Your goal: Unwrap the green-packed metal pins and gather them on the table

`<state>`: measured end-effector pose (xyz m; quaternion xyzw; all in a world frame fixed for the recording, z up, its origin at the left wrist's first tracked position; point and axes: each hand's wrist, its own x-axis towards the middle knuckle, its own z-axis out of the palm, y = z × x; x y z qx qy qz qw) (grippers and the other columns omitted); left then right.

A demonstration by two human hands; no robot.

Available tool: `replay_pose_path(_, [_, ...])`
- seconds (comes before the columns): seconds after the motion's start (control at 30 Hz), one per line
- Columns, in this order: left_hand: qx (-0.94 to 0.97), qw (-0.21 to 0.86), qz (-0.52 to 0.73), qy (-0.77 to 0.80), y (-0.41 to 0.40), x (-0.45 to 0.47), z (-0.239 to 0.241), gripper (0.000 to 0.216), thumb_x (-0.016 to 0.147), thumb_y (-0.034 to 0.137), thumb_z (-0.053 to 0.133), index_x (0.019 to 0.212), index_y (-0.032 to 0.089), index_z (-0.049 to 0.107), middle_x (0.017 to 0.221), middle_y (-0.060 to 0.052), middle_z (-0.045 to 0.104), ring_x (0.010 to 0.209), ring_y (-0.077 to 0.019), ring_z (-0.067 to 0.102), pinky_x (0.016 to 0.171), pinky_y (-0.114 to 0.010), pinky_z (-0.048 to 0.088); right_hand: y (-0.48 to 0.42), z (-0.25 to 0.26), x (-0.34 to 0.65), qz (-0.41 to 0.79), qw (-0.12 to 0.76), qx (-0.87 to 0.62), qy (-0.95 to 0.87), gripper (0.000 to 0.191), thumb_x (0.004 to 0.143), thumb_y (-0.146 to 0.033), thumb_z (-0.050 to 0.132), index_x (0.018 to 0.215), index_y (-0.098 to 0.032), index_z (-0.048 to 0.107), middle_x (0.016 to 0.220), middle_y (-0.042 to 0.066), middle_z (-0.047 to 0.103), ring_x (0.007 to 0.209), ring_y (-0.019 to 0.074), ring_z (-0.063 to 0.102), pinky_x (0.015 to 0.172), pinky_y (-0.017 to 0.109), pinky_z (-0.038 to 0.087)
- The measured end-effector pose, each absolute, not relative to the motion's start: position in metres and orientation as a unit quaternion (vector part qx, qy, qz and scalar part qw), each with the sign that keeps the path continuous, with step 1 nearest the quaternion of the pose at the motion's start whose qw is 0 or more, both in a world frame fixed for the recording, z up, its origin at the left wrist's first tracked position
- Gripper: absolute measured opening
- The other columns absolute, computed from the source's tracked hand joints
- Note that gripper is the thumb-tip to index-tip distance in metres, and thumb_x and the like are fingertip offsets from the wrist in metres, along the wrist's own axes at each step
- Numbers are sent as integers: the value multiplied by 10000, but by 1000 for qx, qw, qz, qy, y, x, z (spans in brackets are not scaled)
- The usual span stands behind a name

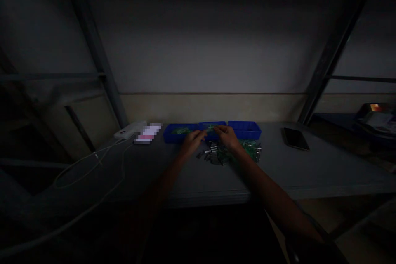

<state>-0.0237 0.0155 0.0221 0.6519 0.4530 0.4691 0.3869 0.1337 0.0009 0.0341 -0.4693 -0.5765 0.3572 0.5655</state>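
Note:
My left hand [194, 139] is closed in a pinch in front of the blue bins, its fingertips pointing right; anything between them is too small to make out. Just to the right, my right hand [228, 137] has thumb and finger pinched by a small pale-green piece [210, 127], its exact shape blurred. Below the right hand lies a loose pile of small shiny metal cylinders [216, 159] mixed with green pieces [249, 148]. Behind the hands, the left blue bin [168, 135] holds green pieces, and the middle blue bin [202, 124] is partly covered by my hands.
A third blue bin [252, 134] stands at the right end of the row. A dark phone [295, 138] rests on the grey table [278, 173]. At the left are a white device [125, 133] with cables [107, 194] and a blurred-out item [148, 134]. Metal posts [321, 70] frame the table.

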Motion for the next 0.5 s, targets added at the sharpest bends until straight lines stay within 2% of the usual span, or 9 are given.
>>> replay_pose_path(0.1, [594, 454, 459, 480, 15, -24, 25, 543, 771, 624, 394, 714, 146, 644, 625, -28, 586, 484, -103, 470, 489, -239, 328, 0, 32, 130, 386, 543, -458, -589, 245, 712, -413, 549, 677, -173, 583, 409, -40, 505, 362, 102, 439, 404, 218, 308])
replay_pose_path(0.17, [558, 492, 457, 487, 16, -25, 27, 555, 767, 634, 389, 699, 140, 633, 619, -30, 582, 458, -91, 454, 470, -234, 303, -1, 32, 128, 389, 543, -443, -597, 171, 710, -312, 526, 710, -162, 609, 502, -2, 593, 428, 122, 524, 449, 224, 375])
replay_pose_path(0.33, [533, 525, 463, 475, 16, -29, 27, 303, 675, 443, 602, 782, 159, 615, 689, -10, 613, 521, -88, 503, 497, -212, 329, -2, 32, 128, 357, 558, -430, -613, 234, 641, -153, 475, 766, -164, 672, 636, 15, 666, 572, 133, 581, 575, 232, 439])
replay_pose_path(0.5, [545, 511, 499, 440, 15, -28, 26, 261, 621, 354, 648, 786, 156, 611, 715, -3, 610, 558, -81, 511, 502, -192, 340, 0, 30, 130, 340, 566, -412, -629, 262, 597, -147, 482, 751, -179, 691, 664, -14, 655, 603, 129, 552, 596, 231, 416])
